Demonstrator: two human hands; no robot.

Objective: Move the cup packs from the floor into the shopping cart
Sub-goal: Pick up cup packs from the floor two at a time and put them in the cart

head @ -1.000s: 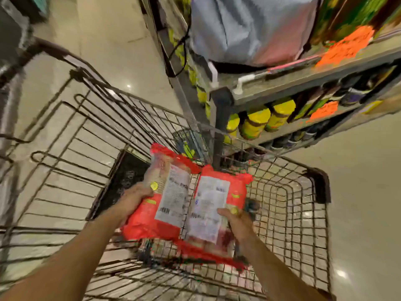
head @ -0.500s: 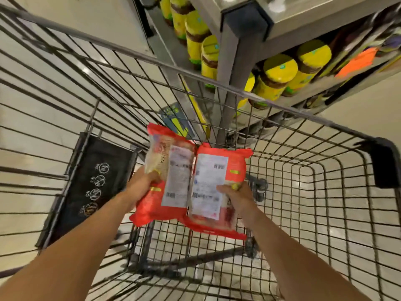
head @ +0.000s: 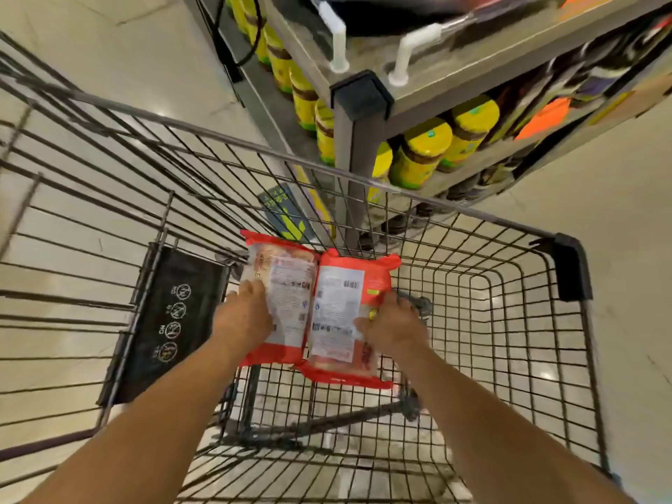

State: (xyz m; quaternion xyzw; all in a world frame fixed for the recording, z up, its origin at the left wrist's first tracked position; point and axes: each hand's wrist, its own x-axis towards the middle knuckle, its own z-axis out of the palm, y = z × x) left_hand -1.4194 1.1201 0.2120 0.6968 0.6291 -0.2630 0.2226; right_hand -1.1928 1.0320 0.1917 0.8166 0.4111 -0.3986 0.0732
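Two red cup packs with white labels lie side by side, low inside the wire shopping cart (head: 509,220). The left cup pack (head: 287,296) is under my left hand (head: 242,316), which grips its left edge. The right cup pack (head: 342,314) is held at its right edge by my right hand (head: 394,321). Both packs are near the cart's wire floor; whether they touch it I cannot tell. Both forearms reach down into the basket.
A black child-seat flap (head: 171,318) with white icons hangs at the cart's left side. A metal shelf unit (head: 358,147) with yellow-lidded jars (head: 422,150) stands just beyond the cart's far rim. Pale tiled floor (head: 618,249) surrounds the cart.
Both hands have lowered the two packs deeper into the cart basket, and the view has tipped further down over the cart. The grip on each pack is unchanged.
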